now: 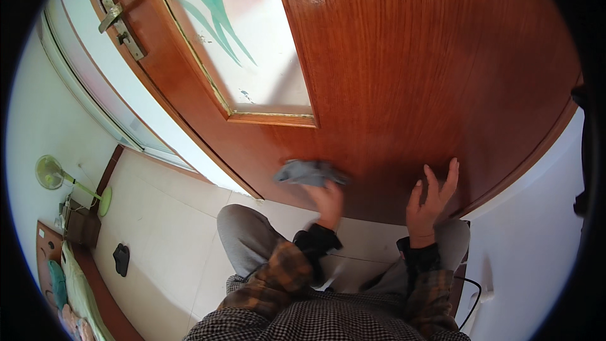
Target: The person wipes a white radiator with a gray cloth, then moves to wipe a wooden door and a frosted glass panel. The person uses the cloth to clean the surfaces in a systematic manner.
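Note:
A grey cloth (310, 172) lies against the lower part of a brown wooden door (379, 88), somewhat blurred by motion. My left hand (327, 201) is closed on the cloth and holds it to the wood; its fingers are partly hidden under the fabric. To the right, my right hand (430, 205) is raised close to the door with its fingers spread and nothing in them. Above the cloth, the door has a glass pane (252, 57) painted with green leaves. A metal handle (113, 19) sits on the door's left side.
My bent knees (249, 233) are close to the door's bottom edge. A pale tiled floor (170, 215) stretches left, with a dark slipper (121, 259) and a green standing fan (52, 172) by the wall. A black cable (476, 297) hangs at the lower right, near a white wall (530, 227).

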Action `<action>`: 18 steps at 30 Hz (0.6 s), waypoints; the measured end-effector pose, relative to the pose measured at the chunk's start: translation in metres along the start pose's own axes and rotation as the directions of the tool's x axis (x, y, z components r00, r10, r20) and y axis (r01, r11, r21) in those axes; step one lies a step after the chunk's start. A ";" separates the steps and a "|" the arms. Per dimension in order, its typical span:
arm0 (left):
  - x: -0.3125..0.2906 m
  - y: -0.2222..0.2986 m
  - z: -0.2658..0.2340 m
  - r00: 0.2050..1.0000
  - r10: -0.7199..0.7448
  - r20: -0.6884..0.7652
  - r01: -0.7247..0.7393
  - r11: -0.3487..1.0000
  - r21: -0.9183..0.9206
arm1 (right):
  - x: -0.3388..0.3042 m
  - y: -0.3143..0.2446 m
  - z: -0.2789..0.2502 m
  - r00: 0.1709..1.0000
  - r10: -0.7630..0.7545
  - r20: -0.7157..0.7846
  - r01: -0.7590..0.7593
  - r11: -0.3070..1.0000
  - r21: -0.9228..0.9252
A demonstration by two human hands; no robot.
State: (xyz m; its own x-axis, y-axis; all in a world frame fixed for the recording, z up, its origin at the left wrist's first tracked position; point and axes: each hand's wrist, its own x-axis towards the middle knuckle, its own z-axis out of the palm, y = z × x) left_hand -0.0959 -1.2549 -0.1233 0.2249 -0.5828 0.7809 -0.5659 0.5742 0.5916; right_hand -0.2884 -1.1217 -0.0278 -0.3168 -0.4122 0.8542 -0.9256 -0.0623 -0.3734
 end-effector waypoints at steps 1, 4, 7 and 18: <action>-0.009 0.035 0.005 0.997 -0.017 0.075 0.043 0.932 -0.359 | 0.000 0.000 0.001 1.000 -0.003 -0.004 0.003 1.000 -0.003; 0.018 0.111 0.002 0.780 0.545 0.307 -0.419 0.819 -0.392 | 0.000 0.004 -0.002 0.996 0.083 -0.044 -0.073 0.978 0.194; 0.101 0.138 0.006 0.688 0.638 0.347 -0.625 0.763 -0.166 | 0.002 0.012 -0.014 1.000 -0.003 -0.026 0.005 0.997 0.074; 0.057 0.035 -0.021 0.591 0.721 0.360 -0.750 0.656 -0.084 | 0.004 0.019 -0.027 0.998 0.064 -0.027 -0.061 0.993 0.097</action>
State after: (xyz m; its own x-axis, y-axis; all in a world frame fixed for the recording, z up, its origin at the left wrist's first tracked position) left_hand -0.0867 -1.2563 -0.0535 -0.5611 -0.1377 0.8162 -0.4738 0.8620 -0.1803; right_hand -0.3135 -1.1000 -0.0214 -0.3811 -0.3903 0.8381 -0.8800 -0.1250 -0.4583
